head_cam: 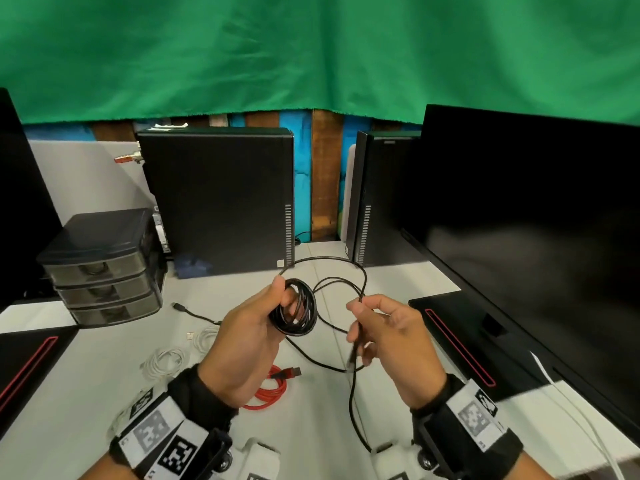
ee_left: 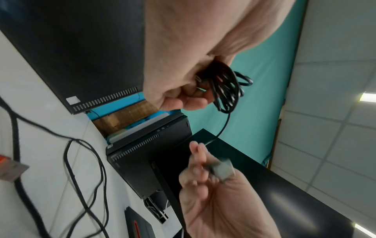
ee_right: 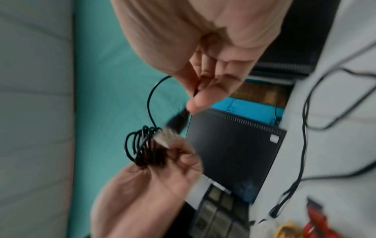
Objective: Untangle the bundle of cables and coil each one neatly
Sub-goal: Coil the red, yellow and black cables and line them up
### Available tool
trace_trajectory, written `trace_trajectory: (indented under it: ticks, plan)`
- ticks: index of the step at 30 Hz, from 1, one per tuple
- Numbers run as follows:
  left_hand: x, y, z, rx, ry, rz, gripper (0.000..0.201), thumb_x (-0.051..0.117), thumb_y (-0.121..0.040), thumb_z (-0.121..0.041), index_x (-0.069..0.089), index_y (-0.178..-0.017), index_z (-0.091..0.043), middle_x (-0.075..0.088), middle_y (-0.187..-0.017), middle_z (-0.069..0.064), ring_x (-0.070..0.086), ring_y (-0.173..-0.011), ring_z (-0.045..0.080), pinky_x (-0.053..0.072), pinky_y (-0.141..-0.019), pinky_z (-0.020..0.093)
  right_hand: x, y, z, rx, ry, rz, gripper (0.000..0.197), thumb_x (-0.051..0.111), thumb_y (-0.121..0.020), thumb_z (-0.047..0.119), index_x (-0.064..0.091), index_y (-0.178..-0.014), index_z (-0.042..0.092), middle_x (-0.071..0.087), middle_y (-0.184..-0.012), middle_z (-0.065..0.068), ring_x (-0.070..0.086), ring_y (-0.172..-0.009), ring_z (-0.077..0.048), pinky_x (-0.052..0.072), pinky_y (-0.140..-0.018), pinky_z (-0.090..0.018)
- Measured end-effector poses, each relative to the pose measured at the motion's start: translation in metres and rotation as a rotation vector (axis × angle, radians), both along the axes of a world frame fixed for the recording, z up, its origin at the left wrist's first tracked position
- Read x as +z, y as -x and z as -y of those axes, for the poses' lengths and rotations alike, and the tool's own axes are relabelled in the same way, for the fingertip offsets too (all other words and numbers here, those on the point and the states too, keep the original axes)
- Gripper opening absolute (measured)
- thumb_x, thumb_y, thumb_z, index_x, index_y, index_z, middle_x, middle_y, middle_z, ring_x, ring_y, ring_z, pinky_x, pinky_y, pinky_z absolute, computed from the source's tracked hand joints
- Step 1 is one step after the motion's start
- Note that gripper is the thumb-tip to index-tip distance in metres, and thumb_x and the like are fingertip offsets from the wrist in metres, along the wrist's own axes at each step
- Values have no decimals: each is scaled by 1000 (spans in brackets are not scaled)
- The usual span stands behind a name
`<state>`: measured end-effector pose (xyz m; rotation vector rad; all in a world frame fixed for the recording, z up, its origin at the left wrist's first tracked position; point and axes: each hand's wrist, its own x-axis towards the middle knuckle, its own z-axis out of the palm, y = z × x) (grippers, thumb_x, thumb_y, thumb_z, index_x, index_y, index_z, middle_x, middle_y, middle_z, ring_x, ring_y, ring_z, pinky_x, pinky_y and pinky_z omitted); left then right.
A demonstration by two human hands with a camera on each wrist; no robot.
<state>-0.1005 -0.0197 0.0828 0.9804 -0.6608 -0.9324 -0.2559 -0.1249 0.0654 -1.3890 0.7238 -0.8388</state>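
While we look from the head camera, we list what each view gives us.

Black cable: we see a coil (head_cam: 297,313) of several loops held above the white desk (head_cam: 104,375); its loose part arcs up and over to the right hand, and more of it lies on the desk.
Left hand: the hand (head_cam: 249,341) has the fingers curled through the coil and the thumb on top, so the coil is gripped.
Right hand: the hand (head_cam: 391,344) pinches the loose strand between thumb and fingers; the other fingers are half curled.
Right wrist view: we see here a plug (ee_right: 177,120), blurred, just below the right thumb; the head view shows it only as a dark streak.
Left wrist view: the loops (ee_left: 225,87) show one by one, and a grey blurred piece (ee_left: 221,169) is in front of the right palm; we cannot tell what it is.
Other cables: red coiled cable (head_cam: 273,386) and white cables (head_cam: 166,362) lie on the desk under the left wrist.
Around: two black computer cases (head_cam: 221,199), a drawer unit (head_cam: 104,268) at left, a monitor (head_cam: 533,237) at right.
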Motion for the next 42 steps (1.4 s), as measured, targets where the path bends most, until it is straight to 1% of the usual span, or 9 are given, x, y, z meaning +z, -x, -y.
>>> trace_trajectory:
  ticks: [3, 8, 13, 18, 23, 28, 32, 36, 42]
  plan:
    - [7, -19, 2, 76, 37, -10, 39, 42, -102, -34, 51, -69, -15, 44, -73, 1, 50, -73, 12, 46, -83, 32, -9, 6, 7, -45, 308, -259, 17, 57, -100, 19, 73, -95, 17, 58, -57, 8, 50, -45, -5, 42, -45, -18]
    - [8, -41, 3, 191, 76, -36, 37, 43, -104, -30, 54, -72, -15, 54, -73, -2, 57, -78, 9, 46, -90, 32, -11, 2, -24, 400, 779, -731, 27, 48, -104, 33, 69, -119, 28, 72, -102, 13, 60, -77, 4, 51, -80, -19]
    - [-5, -26, 6, 326, -62, 542, 30, 49, -103, -21, 69, -81, -16, 72, -80, -9, 64, -80, 0, 42, -82, 16, 23, 2, -63, 589, 995, -873, 31, 39, -106, 33, 59, -129, 23, 68, -114, -5, 61, -101, -27, 49, -91, -37]
    - [-26, -16, 4, 147, -111, 1026, 28, 49, -101, -38, 60, -81, -22, 65, -79, -9, 61, -80, 6, 45, -89, 36, 36, 15, -65, 405, 1146, -598, 23, 40, -104, 34, 60, -101, 23, 58, -97, 8, 51, -88, -12, 47, -77, -34]
    - [-17, 6, -1, -283, -103, 504, 36, 52, -96, -44, 62, -76, -16, 49, -60, 3, 51, -65, 15, 44, -71, 29, 16, 11, -30, 98, 911, -317, 27, 38, -102, 38, 60, -90, 28, 62, -119, 11, 54, -120, -4, 49, -95, -30]
    - [-12, 22, -4, -303, -91, 154, 54, 38, -103, -50, 59, -82, -5, 39, -59, 4, 51, -69, 20, 48, -74, 26, 6, 1, -22, 22, 461, -100, 30, 44, -105, 25, 54, -80, 13, 60, -68, -6, 62, -62, -19, 55, -59, -37]
    - [-11, 17, 2, -134, -39, 317, 35, 51, -91, -41, 52, -81, -8, 41, -64, -1, 45, -68, 17, 42, -75, 31, 8, 1, -26, -17, 429, -73, 27, 47, -104, 22, 55, -80, 13, 50, -59, -1, 51, -55, -23, 51, -51, -33]
    - [-12, 13, 2, -79, -75, 266, 39, 57, -97, -43, 51, -76, -11, 38, -63, -1, 42, -61, 15, 51, -70, 34, 14, 5, -27, 88, 522, -135, 21, 54, -102, 18, 65, -84, 18, 66, -84, 9, 63, -81, -9, 52, -76, -24]
    - [-13, 16, -2, -79, -43, 410, 33, 48, -92, -43, 50, -67, -22, 43, -61, -6, 42, -60, 10, 36, -64, 25, 22, 3, -31, 168, 150, -16, 25, 44, -104, 13, 58, -85, 7, 68, -98, -23, 68, -98, -35, 59, -87, -46]
